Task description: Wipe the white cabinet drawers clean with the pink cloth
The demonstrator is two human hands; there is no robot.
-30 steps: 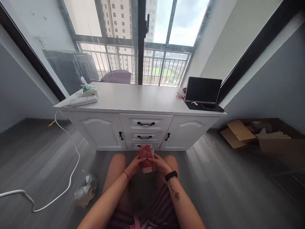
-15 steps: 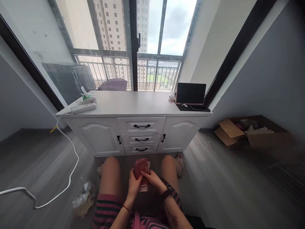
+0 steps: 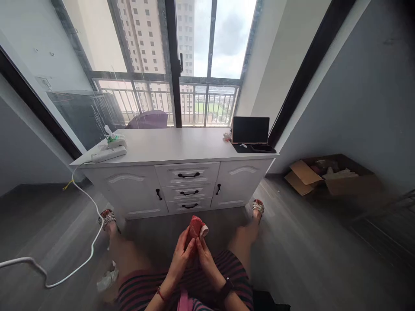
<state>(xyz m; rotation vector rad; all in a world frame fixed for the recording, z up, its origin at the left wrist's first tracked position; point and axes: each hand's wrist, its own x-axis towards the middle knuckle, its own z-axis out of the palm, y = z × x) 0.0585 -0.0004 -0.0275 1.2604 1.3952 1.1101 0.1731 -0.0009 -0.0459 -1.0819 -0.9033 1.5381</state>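
Low over my lap, both hands meet around a small red, shiny packet-like thing [image 3: 195, 225] whose exact kind I cannot make out. A whitish piece [image 3: 204, 231] sticks out at its right side. My left hand [image 3: 182, 250] is closed on the left side of the red thing, thumb pointing up along its front. My right hand [image 3: 204, 254] grips it from the right with the thumb close to the other thumb. The fingers hide its lower part.
Ahead stands a white cabinet [image 3: 138, 190] bearing a power strip [image 3: 109, 154], a tissue pack [image 3: 116, 141] and a tablet [image 3: 250, 130]. A white cable [image 3: 94, 242] crosses the floor at left, near a crumpled plastic bag [image 3: 107, 278]. An open cardboard box [image 3: 343, 183] lies at right.
My knees have spread and my feet have moved outward. The red thing has turned in my hands and looks narrower, its whitish piece showing more. The view has shifted slightly.
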